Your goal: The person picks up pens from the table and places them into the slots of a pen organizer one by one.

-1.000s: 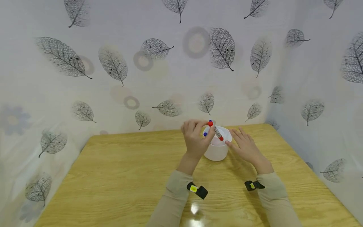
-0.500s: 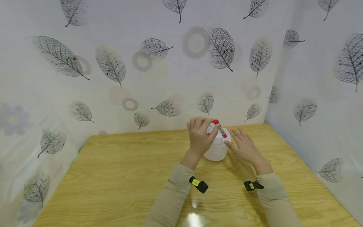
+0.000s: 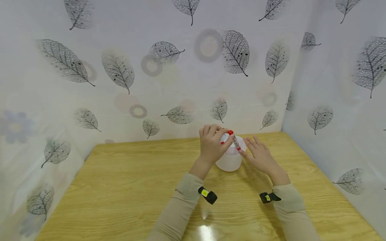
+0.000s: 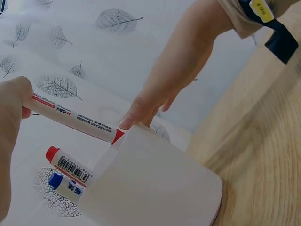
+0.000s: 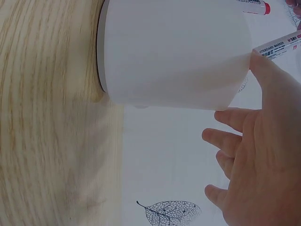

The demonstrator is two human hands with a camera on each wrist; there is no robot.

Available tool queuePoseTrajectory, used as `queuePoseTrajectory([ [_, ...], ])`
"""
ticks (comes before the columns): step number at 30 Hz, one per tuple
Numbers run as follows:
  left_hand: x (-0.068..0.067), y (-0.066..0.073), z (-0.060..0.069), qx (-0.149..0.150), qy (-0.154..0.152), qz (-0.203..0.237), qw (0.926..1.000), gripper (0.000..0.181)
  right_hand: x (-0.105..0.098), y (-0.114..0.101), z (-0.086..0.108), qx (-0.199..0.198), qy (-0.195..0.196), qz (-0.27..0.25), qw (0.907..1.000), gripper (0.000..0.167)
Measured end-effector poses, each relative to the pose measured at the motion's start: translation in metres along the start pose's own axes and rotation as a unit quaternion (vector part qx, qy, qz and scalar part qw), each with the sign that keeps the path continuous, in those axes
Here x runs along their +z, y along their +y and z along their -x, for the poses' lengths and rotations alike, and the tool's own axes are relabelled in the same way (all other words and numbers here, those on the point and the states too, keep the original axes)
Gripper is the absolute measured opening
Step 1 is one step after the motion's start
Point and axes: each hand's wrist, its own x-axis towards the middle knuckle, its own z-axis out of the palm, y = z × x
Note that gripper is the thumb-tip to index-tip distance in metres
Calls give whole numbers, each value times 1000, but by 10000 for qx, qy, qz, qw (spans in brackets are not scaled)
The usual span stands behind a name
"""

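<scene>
A white container (image 3: 228, 164) stands upright near the table's back edge. Above it my left hand (image 3: 212, 144) pinches a whiteboard marker (image 4: 70, 117) by one end, slanted, its red lower end at the rim. A second red-capped marker (image 4: 70, 165) and a blue-capped marker (image 4: 67, 187) stick out of the container in the left wrist view; their lower parts are hidden. At the container's right side is my right hand (image 3: 263, 157). Its thumb touches the rim beside the held marker and its index fingertip touches the edge, the other fingers loosely extended (image 5: 225, 141).
The wooden table (image 3: 129, 187) reaches to the left and front of the container. Leaf-patterned sheeting (image 3: 181, 83) hangs close behind the container and along both sides of the table.
My left hand has shifted slightly right, then lowered with the marker, bringing its red lower end down to the container's rim. My right hand has stayed at the container.
</scene>
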Motion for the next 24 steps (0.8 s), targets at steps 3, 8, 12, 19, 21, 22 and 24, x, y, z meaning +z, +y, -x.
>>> queuePoseTrajectory([
  [3, -3, -2, -1, -20, -287, -103, 9995, 22, 0, -1, 0, -15, 71, -11, 10000, 72],
  [8, -8, -6, 0, -93, -633, -104, 9979, 22, -2, -3, -1, -6, 22, -31, 10000, 73],
  [12, -13, -10, 3, -139, -694, -144, 9974, 24, -1, -1, -2, 29, -35, -8, 10000, 74],
  [19, -27, -16, 12, -299, -717, -204, 9968, 25, 2, 0, -3, 49, -38, 11, 10000, 75],
  [21, -30, -19, 15, -335, -686, -222, 9968, 25, 3, 1, -3, 58, -47, 13, 10000, 75],
  [22, -31, -21, 18, -361, -677, -224, 9968, 25, 3, 1, -3, 70, -50, 14, 10000, 75],
  [24, -35, -25, 22, -425, -632, -194, 9969, 24, 3, 1, -3, 86, -72, -4, 9999, 76],
])
